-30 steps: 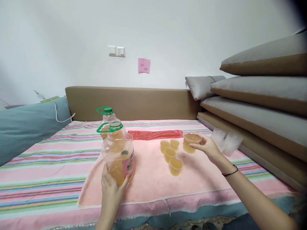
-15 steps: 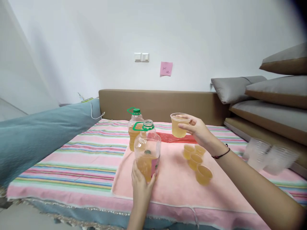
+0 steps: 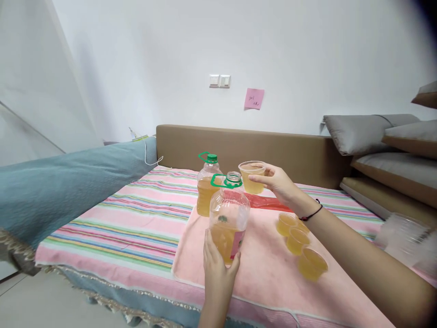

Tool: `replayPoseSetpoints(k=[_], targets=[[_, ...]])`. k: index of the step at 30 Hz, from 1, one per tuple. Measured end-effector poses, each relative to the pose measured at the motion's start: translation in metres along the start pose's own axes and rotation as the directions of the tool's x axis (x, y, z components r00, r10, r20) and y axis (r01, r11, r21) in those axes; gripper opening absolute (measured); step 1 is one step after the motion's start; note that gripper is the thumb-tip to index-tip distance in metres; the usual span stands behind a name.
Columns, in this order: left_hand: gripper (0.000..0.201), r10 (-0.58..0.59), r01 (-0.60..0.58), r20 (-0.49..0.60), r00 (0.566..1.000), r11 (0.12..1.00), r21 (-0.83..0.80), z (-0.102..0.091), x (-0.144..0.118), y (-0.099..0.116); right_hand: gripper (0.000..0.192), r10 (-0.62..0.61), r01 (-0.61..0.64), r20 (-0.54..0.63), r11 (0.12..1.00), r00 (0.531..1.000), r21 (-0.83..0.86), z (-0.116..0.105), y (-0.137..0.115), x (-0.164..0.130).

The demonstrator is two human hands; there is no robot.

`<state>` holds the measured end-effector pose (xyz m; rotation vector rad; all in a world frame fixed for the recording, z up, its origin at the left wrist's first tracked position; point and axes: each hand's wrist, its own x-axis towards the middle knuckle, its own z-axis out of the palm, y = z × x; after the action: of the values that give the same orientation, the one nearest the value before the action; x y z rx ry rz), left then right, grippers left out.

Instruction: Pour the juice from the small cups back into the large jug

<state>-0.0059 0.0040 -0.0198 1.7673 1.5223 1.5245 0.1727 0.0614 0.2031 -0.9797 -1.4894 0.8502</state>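
My left hand (image 3: 220, 264) is wrapped round the lower part of a clear plastic bottle (image 3: 229, 214), which has no cap on its mouth and a green handle ring at the neck. Amber liquid fills roughly its lower half. Held up just right of the bottle's mouth is a clear plastic cup (image 3: 253, 180) of pale yellow liquid, gripped by my right hand (image 3: 278, 182). Behind stands a second bottle (image 3: 204, 196) with a green cap and amber liquid. Several filled cups (image 3: 312, 265) rest on the pink towel (image 3: 262, 273) below my right forearm, which partly hides one.
Stacks of clear cups (image 3: 403, 237) stand at the right. Grey and brown cushions (image 3: 399, 177) are piled behind them. A red plastic sheet (image 3: 268, 201) lies past the towel. A striped cloth (image 3: 136, 218) covers the seat, with a blue armrest (image 3: 85, 182) at left.
The view has turned left, so the surroundings sit further right in the picture. The cup in my right hand has come nearer to the open bottle's mouth. Both hands keep their holds.
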Motion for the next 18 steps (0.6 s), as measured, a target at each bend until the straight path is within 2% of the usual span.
replayPoseSetpoints(k=[6,18], targets=[[0.088,0.004,-0.006,0.039,0.999,0.999,0.036,-0.002,0.000,0.001,0.045,-0.020,0.021,0.046,1.000,0.999,-0.015,0.002,0.000,0.001],[0.089,-0.008,0.007,0.006,1.000,0.998,0.058,0.000,-0.001,0.005,0.046,0.017,-0.012,0.071,0.997,0.997,-0.082,-0.003,-0.010,0.000]])
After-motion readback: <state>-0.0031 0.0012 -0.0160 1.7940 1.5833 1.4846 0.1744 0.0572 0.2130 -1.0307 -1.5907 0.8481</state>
